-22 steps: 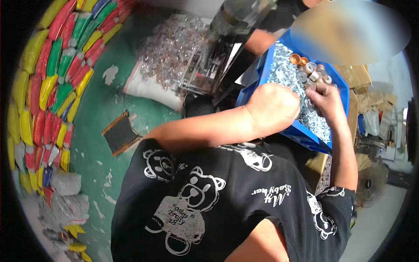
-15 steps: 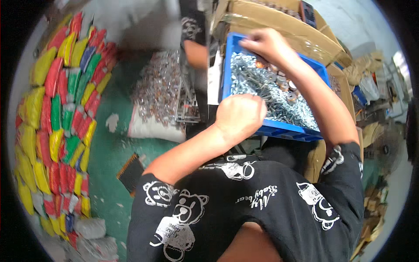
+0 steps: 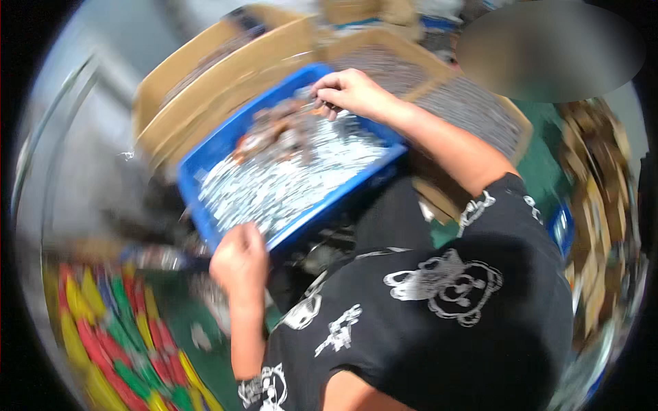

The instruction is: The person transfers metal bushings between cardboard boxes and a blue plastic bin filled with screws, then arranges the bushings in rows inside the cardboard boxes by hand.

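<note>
Mostly, the head view is about a blue bin (image 3: 233, 137) full of shiny pins (image 3: 295, 185), with brown bits (image 3: 277, 133) heaped toward its far edge. The left hand (image 3: 240, 260) is curled at the bin's near left corner; I cannot tell if it holds anything. The right hand (image 3: 346, 92) is over the far right corner, fingers bent and close together, near the end of the heap. Blur hides whether it has a bit. A box (image 3: 240, 85) stands past the far edge.

The pins look like metal, so each should be light, hard and slippery, best pinched in the middle. The brown bits look stiff; pinch their sides. The full bin is likely heavy, so hold its rim at two opposite edges.
</note>
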`<action>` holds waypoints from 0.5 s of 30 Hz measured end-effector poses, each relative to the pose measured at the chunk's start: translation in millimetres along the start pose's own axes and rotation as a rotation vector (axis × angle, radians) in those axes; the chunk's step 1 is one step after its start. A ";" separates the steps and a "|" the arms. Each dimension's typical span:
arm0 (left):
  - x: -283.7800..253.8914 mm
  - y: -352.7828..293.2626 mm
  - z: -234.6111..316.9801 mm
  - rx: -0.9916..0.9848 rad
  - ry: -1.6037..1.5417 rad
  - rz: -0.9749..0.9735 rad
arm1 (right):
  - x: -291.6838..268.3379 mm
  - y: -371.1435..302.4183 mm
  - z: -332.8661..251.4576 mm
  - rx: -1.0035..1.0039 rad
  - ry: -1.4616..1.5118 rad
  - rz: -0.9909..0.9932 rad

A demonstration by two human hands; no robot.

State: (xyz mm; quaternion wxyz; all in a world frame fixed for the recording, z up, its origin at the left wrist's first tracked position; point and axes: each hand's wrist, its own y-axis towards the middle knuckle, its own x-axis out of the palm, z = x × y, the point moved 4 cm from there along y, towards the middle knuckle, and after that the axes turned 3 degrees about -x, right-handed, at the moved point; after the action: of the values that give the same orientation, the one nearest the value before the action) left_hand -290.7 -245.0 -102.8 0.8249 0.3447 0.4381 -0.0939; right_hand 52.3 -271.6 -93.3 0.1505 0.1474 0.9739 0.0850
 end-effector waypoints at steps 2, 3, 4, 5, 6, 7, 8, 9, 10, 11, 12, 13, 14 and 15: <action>-8.1 -2.8 1.7 -0.013 0.043 0.027 | -69.9 -39.1 21.0 0.024 -0.005 0.205; -9.7 -2.3 5.2 -0.011 0.063 -0.027 | -107.7 -62.2 29.0 0.015 -0.064 0.369; -10.3 -2.1 8.2 -0.005 0.081 -0.063 | -146.4 -86.7 47.6 0.065 -0.156 0.529; -9.2 -2.0 9.4 0.029 0.089 -0.042 | -182.7 -113.1 65.7 0.116 -0.246 0.678; -7.1 -1.0 13.1 0.036 0.078 -0.053 | -211.8 -139.5 76.3 0.260 -0.408 0.738; -6.2 -0.5 15.5 0.037 0.074 -0.062 | -236.6 -164.4 85.8 0.406 -0.565 0.786; -1.9 -1.0 6.6 0.039 0.096 -0.060 | -252.0 -180.1 105.2 0.411 -0.563 0.796; 1.0 -1.2 5.9 0.042 0.090 -0.066 | -271.2 -196.1 120.5 0.404 -0.729 0.867; 1.9 -1.6 5.4 0.040 0.093 -0.044 | -283.3 -201.9 133.5 0.391 -0.892 0.929; 2.0 -1.9 5.4 0.040 0.096 -0.023 | -289.9 -202.2 145.2 0.394 -0.893 0.928; 2.3 -2.0 5.6 0.047 0.093 -0.018 | -295.4 -201.5 152.5 0.353 -1.034 0.936; 1.9 -2.2 4.8 0.039 0.105 -0.017 | -291.7 -193.8 152.5 0.302 -1.166 0.935; 1.5 -2.8 4.4 0.036 0.103 -0.029 | -288.2 -185.9 156.6 0.295 -1.157 0.923; 0.5 -3.9 3.9 0.031 0.102 -0.041 | -284.5 -176.1 166.1 0.426 -1.134 0.864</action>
State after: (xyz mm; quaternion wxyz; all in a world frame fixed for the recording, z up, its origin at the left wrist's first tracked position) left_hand -289.6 -250.4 -103.6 0.7939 0.3525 0.4852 -0.0999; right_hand 318.3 -506.3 -210.1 0.5514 0.5646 0.5973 -0.1431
